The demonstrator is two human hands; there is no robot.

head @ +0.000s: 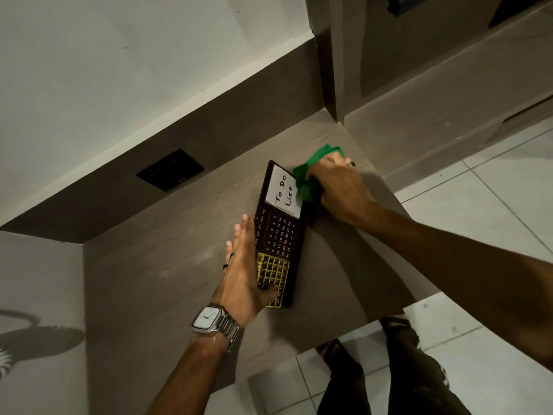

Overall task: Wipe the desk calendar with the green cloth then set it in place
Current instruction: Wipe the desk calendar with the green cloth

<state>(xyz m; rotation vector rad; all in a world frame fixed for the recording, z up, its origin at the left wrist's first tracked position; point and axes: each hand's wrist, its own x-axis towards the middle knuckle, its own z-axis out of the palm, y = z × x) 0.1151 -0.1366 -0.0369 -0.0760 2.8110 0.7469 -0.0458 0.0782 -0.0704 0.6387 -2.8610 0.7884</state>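
Observation:
The desk calendar is a dark brown board with a white "To Do List" panel, printed dates and a gold grid frame, and it rests on the grey-brown desk top. My left hand grips its near left edge, thumb pressed on the gold grid, fingers stretched along the side. My right hand is closed on the bunched green cloth, which presses against the far right edge of the calendar beside the white panel.
A black socket plate sits in the dark back panel behind the desk. A tall cabinet side rises at the desk's far right corner. Pale floor tiles lie right of the desk, with my legs below its front edge.

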